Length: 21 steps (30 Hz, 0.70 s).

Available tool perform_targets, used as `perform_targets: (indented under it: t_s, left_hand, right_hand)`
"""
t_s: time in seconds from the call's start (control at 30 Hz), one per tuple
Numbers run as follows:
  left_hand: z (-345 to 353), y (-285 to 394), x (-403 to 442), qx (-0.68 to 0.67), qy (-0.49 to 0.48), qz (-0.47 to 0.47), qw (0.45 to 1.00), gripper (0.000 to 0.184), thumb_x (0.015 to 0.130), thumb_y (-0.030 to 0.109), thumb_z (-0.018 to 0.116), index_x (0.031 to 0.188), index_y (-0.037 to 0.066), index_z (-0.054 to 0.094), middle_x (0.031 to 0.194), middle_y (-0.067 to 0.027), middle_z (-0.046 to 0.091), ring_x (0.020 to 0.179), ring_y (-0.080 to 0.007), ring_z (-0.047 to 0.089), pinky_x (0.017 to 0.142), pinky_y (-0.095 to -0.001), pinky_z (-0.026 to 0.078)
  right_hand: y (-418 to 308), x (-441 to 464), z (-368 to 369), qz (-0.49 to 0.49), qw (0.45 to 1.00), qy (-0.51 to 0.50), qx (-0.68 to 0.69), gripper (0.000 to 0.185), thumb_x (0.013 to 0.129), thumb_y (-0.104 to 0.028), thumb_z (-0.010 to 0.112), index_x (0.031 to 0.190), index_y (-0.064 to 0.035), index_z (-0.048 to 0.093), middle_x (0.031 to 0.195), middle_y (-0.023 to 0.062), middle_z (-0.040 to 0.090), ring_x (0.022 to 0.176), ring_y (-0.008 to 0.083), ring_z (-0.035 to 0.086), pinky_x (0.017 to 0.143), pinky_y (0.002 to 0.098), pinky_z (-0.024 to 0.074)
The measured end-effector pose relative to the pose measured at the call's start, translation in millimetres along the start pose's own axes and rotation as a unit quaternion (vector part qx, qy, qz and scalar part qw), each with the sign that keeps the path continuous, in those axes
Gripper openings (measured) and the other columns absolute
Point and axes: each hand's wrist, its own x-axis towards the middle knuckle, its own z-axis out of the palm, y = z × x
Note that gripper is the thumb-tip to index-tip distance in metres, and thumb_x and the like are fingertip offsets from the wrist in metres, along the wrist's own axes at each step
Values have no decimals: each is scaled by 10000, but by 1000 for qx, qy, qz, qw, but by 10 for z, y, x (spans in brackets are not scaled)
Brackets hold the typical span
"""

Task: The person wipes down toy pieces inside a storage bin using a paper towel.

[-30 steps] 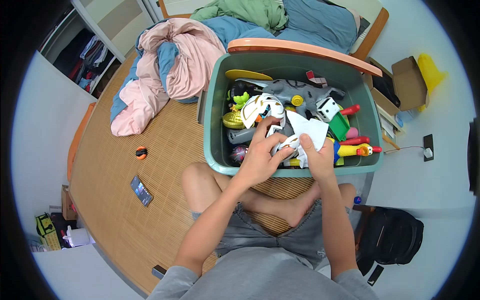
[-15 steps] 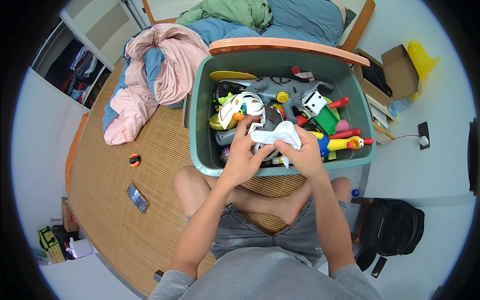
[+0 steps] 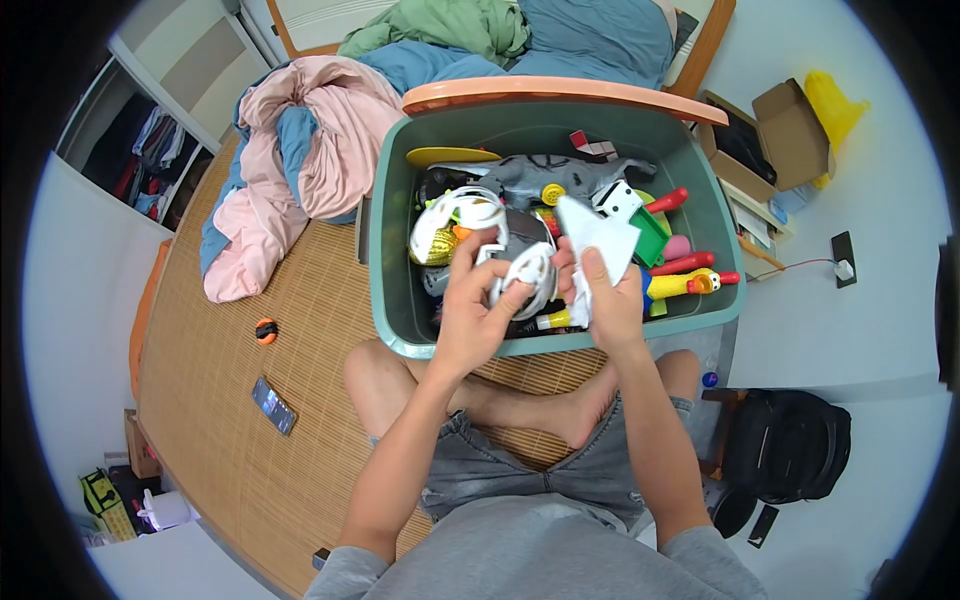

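My left hand (image 3: pixel 476 310) is closed around a white looped object (image 3: pixel 534 280), whose exact kind I cannot make out, over the near side of the green storage bin (image 3: pixel 377 270). A curved white piece (image 3: pixel 470 205) lies just beyond my left fingers; whether it joins the held object is unclear. My right hand (image 3: pixel 614 300) grips a white tissue (image 3: pixel 605 245), held up and apart from the looped object. Below and around the hands are a rubber chicken (image 3: pixel 688 284), a green toy piece (image 3: pixel 650 237), a grey toy figure (image 3: pixel 540 175) and a yellow disc (image 3: pixel 455 156).
The bin's orange lid (image 3: pixel 560 88) stands behind its far rim. A pink and blue quilt (image 3: pixel 330 150) lies to the left on the bamboo mat (image 3: pixel 200 400). A phone (image 3: pixel 273 405) and an orange-black round item (image 3: pixel 266 331) rest there. At right are a cardboard box (image 3: pixel 790 130) and black backpack (image 3: pixel 787 445).
My right hand has drawn the tissue away from the looped object, up and to the right. My left hand keeps its hold, and the curved white piece is turned differently. The view has shifted slightly.
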Motion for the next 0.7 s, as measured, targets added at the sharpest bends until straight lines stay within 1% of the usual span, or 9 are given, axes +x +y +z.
perform_targets:
  t_s: [0.03, 0.1, 0.23, 0.33, 0.43, 0.47, 0.53, 0.63, 0.7]
  left_hand:
    - [-2, 5, -1, -4, 36, 6, 999, 201, 858, 183, 704, 973, 23, 663, 1376, -191, 429, 1221, -282, 471, 998, -357, 376]
    - [-26, -133, -11, -130, 89, -33, 987, 194, 891, 191, 677, 987, 25, 650, 1403, -172, 410, 1229, -246, 460, 1004, -340, 369]
    - [-36, -120, 1, -385, 116, -88, 911, 235, 960, 182, 590, 1109, 1, 602, 1358, -118, 470, 1214, -157, 477, 1033, -310, 366]
    - [-48, -157, -15, -425, 104, -109, 893, 249, 970, 184, 577, 1126, -9, 588, 1336, -106, 488, 1198, -138, 480, 1023, -308, 380]
    - [-29, -159, -9, -395, 105, -113, 905, 245, 964, 185, 592, 1116, -8, 596, 1320, -98, 494, 1176, -146, 494, 1008, -302, 383]
    - [-16, -168, 0, -395, 105, -114, 906, 245, 964, 185, 592, 1116, -8, 596, 1320, -98, 494, 1176, -146, 494, 1008, -302, 383]
    - [11, -203, 25, -278, 130, -56, 950, 238, 945, 176, 627, 1099, -3, 602, 1253, -75, 509, 1133, -144, 508, 989, -292, 385]
    - [1, -249, 6, -252, 131, -79, 956, 238, 925, 170, 658, 1080, -2, 603, 1171, -55, 509, 1089, -145, 518, 980, -283, 381]
    - [0, -220, 23, -263, 126, -88, 952, 242, 912, 170, 677, 1067, 0, 601, 1119, -46, 501, 1057, -138, 518, 963, -284, 392]
  right_hand:
    - [-6, 12, -1, -22, 999, 30, 26, 375, 985, -290, 549, 1141, 43, 618, 902, 81, 678, 671, 77, 565, 592, 213, 456]
    - [7, 38, -43, -38, 995, 65, 68, 379, 980, -296, 561, 1142, 41, 619, 917, 82, 678, 673, 71, 555, 598, 212, 447]
    - [61, 44, -25, -34, 996, 76, 22, 383, 991, -303, 537, 1166, 33, 592, 955, 69, 661, 724, 77, 550, 609, 218, 453]
    - [76, 27, -54, -7, 999, -6, -33, 416, 987, -349, 543, 1181, 16, 593, 981, 53, 644, 768, 80, 557, 668, 227, 450]
    - [98, 26, -42, -50, 992, -21, -112, 459, 984, -375, 542, 1185, 37, 575, 1015, 44, 632, 892, 81, 540, 768, 244, 449]
    - [90, 25, -46, -77, 985, -22, -156, 467, 1003, -378, 492, 1224, 30, 546, 1032, 65, 629, 896, 107, 555, 788, 259, 450]
    - [18, -40, -21, -71, 989, -13, -126, 468, 1011, -374, 468, 1238, 29, 537, 1029, 72, 630, 893, 115, 559, 794, 263, 451]
    - [-2, -57, -28, -50, 994, -27, -93, 448, 1019, -343, 435, 1261, 18, 542, 1020, 92, 617, 897, 162, 575, 817, 285, 452]
    - [7, -18, 12, -138, 953, -84, -258, 477, 1007, -362, 450, 1281, 18, 539, 1119, 91, 615, 960, 164, 580, 838, 278, 448]
